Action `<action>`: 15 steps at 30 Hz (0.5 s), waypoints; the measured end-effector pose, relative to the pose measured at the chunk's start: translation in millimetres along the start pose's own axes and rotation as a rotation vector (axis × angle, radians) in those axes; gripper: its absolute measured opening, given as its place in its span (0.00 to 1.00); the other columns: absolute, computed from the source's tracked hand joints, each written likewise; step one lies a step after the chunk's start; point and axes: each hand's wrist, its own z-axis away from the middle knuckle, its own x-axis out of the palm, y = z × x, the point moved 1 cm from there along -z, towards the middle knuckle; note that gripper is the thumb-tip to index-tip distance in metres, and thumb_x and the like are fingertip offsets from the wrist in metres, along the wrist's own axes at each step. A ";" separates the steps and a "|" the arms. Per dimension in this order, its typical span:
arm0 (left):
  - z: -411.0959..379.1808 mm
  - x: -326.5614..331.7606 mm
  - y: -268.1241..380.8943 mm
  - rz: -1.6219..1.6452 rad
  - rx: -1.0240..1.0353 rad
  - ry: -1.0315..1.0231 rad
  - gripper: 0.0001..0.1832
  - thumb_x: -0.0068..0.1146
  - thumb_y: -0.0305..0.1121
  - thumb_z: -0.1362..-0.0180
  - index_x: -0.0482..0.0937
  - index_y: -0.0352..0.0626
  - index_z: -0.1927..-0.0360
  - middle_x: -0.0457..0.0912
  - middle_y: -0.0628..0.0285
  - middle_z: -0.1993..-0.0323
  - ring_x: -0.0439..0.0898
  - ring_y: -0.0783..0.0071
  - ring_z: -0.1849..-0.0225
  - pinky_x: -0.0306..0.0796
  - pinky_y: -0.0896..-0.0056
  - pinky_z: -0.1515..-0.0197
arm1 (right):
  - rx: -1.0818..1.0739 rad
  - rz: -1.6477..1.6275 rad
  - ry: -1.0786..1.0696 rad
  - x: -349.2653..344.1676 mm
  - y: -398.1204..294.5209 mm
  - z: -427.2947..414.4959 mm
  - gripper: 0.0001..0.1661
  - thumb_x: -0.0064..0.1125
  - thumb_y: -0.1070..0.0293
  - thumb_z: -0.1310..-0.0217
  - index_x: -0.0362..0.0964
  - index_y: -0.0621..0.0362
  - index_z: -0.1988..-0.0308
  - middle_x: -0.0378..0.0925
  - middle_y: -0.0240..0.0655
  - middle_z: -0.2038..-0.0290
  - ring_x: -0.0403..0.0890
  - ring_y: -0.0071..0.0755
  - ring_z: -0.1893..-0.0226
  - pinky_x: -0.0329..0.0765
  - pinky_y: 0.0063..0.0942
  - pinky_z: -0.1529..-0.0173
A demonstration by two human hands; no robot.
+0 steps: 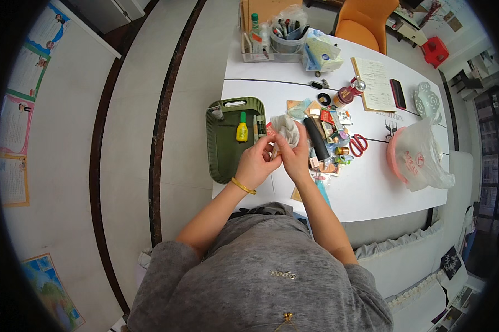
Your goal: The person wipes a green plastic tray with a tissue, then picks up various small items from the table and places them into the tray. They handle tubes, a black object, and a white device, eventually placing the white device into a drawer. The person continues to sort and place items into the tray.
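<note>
My right hand (296, 155) holds a crumpled white tissue or cloth (287, 129) above the table's near edge. My left hand (255, 164), with a gold bangle at the wrist, meets it. Its fingers are curled around a small light-coloured item (276, 152), mostly hidden between both hands. Left of them lies a green plastic tray (222, 159) holding a yellow bottle with a green cap (242, 130) and several slim tubes (258, 124). Close to my right hand, a black cylinder (316, 139) rests on a pile of small packets, boxes and jars (330, 166).
Red-handled scissors (358, 145) lie right of the pile. Beyond are a brown-lidded jar (344, 96), an open notebook (374, 85) and a phone (398, 94). A pink bowl with a plastic bag (417, 157) stands at right. A clear organizer (272, 57) and tissue pack (323, 52) stand at the back.
</note>
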 end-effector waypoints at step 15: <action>-4.9 2.6 -5.2 1.104 -0.443 -0.608 0.16 0.47 0.36 0.38 0.70 0.39 0.51 0.78 0.62 0.59 0.78 0.75 0.59 0.78 0.71 0.59 | 0.610 -0.903 -0.045 -30.6 -26.9 8.1 0.33 0.30 0.41 0.33 0.64 0.59 0.49 0.77 0.40 0.67 0.79 0.34 0.68 0.78 0.29 0.69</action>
